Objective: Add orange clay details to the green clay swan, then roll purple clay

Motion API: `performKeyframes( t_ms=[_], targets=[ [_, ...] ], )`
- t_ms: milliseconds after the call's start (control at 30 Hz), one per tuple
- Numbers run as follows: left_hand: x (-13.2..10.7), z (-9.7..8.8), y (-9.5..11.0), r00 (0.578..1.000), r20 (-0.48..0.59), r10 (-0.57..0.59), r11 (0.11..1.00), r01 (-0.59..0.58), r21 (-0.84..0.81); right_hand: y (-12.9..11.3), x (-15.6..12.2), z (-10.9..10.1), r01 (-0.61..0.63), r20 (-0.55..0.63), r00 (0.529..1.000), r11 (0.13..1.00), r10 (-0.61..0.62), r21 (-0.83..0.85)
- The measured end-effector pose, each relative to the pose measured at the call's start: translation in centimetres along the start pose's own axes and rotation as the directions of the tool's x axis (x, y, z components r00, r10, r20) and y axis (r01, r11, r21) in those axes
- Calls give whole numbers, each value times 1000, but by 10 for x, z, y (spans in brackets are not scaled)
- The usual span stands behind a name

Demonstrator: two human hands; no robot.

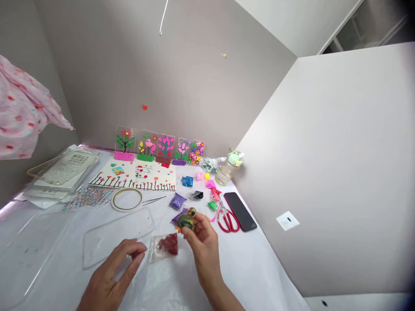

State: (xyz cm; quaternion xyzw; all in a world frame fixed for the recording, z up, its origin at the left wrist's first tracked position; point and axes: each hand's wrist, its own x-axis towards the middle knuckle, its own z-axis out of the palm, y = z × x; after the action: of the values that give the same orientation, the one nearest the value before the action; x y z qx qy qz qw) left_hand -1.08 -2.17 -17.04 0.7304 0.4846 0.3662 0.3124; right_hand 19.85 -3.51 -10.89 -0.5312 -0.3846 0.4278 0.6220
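My right hand (pixel 205 244) pinches a small dark green and yellow figurine (pixel 186 220) with orange bits at its base, held above the table; its exact kind is unclear. My left hand (pixel 113 270) hovers over the near edge of a clear phone case (pixel 97 248), thumb and forefinger bent toward each other with a small gap and nothing visible between them. Between the hands lies a clear packet of dark red clay (pixel 170 244). Behind the figurine, purple clay packets (pixel 177 201) rest on the white cloth.
Red-handled scissors (pixel 229 221) and a phone (pixel 240 211) lie at right, below a water bottle (pixel 228 168). Tweezers (pixel 154 200), a tape roll (pixel 127 199) and loose gems (pixel 90 196) lie at left. Several decorated cases (pixel 125 144) lean against the wall.
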Motion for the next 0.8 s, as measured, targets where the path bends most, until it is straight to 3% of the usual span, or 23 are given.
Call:
performKeyframes(
  t_ms=[167, 367, 500, 600, 800],
  targets=[
    [1, -6, 23, 999, 47, 13, 1000, -12, -18, -23, 12, -40, 29, -58, 998, 998, -26, 64],
    [-4, -1, 24, 994, 95, 53, 997, -47, -57, -51, 61, -141, 88, -261, 958, 989, -118, -122],
    [-3, 0, 24, 995, 87, 44, 995, -35, -96, -52, 110, -191, 69, -245, 962, 976, -120, -207],
    [-2, 0, 26, 995, 100, 20, 992, -8, -125, -42, 142, -203, 37, -147, 986, 964, -78, -264],
    [-1, 3, 23, 996, 93, 10, 978, 10, -210, -23, 187, -202, -38, 65, 995, 920, 69, -391]
  ],
)
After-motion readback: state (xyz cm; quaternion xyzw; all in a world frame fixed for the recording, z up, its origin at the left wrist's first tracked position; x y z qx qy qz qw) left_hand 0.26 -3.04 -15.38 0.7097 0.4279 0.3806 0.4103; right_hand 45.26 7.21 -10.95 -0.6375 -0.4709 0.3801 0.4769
